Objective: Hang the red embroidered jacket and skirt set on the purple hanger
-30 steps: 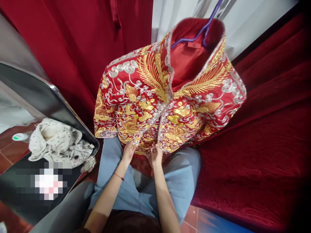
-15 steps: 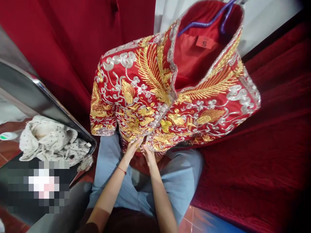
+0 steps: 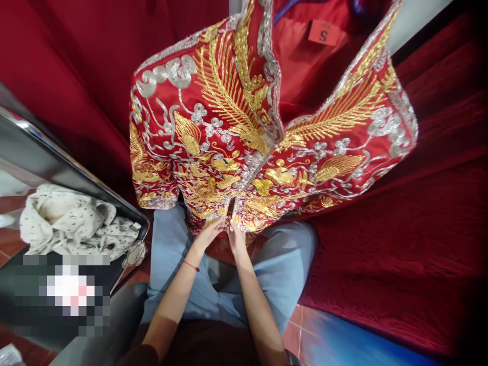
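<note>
A red jacket (image 3: pixel 229 137) with gold and silver embroidery hangs in front of me on a purple hanger (image 3: pixel 285 9). An orange-red label (image 3: pixel 323 33) marked S sits inside its collar. My left hand (image 3: pixel 210 231), with a red string bracelet at the wrist, pinches the jacket's front edge low down. Close beside it my right hand (image 3: pixel 237 238) grips the opposite front edge. Above the fingers a narrow gap shows between the two edges. The fingertips are partly hidden, and I cannot make out any fastener between them.
To the left, a white dotted cloth (image 3: pixel 72 218) lies on a black chair (image 3: pixel 23 300) with a metal frame. Dark red curtains (image 3: pixel 400 244) hang at right and behind. My knees in blue trousers (image 3: pixel 282 264) are under the jacket. A blue surface (image 3: pixel 343 340) lies at lower right.
The jacket appears larger and nearer, its collar now cut off at the top. Both hands have shifted slightly right and stay at the lower front edges, where the gap shows more clearly.
</note>
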### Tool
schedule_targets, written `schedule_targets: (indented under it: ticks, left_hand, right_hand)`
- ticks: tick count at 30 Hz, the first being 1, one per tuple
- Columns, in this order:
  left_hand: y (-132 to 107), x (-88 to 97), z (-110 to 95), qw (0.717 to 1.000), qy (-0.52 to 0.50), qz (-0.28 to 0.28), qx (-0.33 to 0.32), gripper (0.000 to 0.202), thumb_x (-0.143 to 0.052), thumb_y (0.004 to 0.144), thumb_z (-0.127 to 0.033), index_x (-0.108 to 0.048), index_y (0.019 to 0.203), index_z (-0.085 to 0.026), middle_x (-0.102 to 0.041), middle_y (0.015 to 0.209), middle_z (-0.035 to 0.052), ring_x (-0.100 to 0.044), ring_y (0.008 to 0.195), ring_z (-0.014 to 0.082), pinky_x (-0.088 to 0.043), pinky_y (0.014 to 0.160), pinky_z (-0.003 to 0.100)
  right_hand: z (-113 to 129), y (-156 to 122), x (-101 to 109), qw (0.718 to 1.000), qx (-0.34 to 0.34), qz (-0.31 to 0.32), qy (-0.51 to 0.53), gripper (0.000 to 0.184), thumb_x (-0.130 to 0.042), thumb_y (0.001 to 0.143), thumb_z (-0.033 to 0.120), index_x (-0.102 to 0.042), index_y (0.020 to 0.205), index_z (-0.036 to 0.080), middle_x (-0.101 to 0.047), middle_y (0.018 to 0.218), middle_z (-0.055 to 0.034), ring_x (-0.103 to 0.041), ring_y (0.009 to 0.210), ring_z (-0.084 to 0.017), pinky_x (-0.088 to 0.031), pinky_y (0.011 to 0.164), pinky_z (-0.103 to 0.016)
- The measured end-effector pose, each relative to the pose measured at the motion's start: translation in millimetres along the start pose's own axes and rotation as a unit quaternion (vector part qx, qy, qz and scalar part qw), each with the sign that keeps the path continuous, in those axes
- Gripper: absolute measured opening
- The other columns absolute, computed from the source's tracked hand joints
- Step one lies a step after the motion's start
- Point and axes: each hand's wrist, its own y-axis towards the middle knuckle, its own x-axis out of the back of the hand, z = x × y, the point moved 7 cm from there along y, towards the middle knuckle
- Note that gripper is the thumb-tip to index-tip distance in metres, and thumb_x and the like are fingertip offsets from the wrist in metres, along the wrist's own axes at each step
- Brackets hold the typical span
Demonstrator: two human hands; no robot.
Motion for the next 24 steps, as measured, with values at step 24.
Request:
schedule_targets:
  ticks: [24]
  left_hand:
    - [-0.2, 18.6, 20.4, 0.996, 0.002, -0.018, 0.091, 0.012, -0.080, 0.071, -0.016, -0.070, 0.077, -0.014, -0.062, 0.068, 0.0008, -0.053, 0.059, 0.0068, -0.042, 0.055, 0.019]
  right_hand:
    - [-9.4, -36.5, -8.6, 0.997, 0.050, -0.053, -0.014, 0.031, -0.079, 0.067, 0.033, -0.065, 0.092, 0.020, -0.073, 0.094, -0.0034, -0.068, 0.091, -0.018, -0.052, 0.093, -0.035]
